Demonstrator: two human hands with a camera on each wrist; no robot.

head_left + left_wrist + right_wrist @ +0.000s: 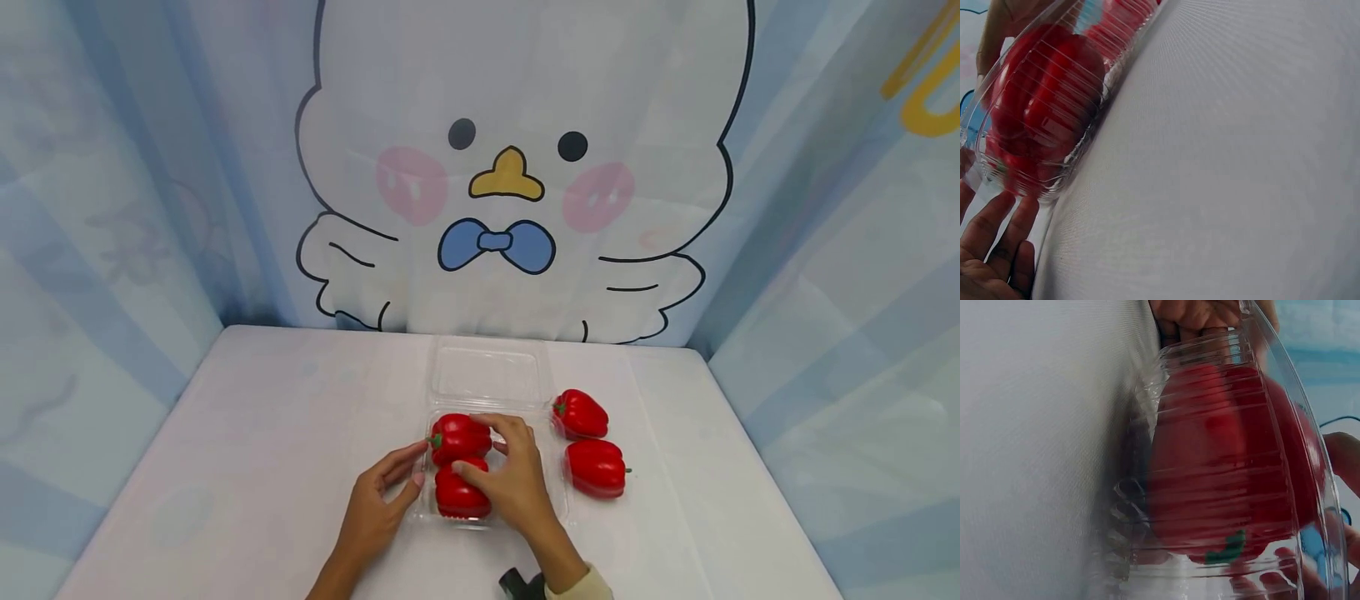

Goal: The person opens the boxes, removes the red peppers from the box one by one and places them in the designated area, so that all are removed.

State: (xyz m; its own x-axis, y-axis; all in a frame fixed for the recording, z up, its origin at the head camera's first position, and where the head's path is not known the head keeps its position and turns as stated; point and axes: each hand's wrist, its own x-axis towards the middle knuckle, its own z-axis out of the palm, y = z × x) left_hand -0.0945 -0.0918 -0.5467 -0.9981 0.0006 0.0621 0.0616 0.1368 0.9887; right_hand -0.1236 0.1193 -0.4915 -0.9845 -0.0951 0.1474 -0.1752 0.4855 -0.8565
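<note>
- The right hand (521, 479) had thumb and fingers curved round the farther glossy red bell pepper with a green stem (459, 437), the thumb tip between it and the nearer glossy red bell pepper (459, 497); a light, even hold looked enough
- The left hand (375, 500) had fairly straight fingers at the left side of the clear ribbed plastic box (557, 497); it seemed best used as a brace, without squeezing the thin wall
- Both peppers lay in the box's left half, one behind the other; settling them snugly there would likely save room on the right
- The clear plastic lid (491, 375) lay open behind, best left alone
- The farther loose red pepper (582, 415) and the nearer loose red pepper (596, 469) lay just right of the box, where a careless wrist might knock them
</note>
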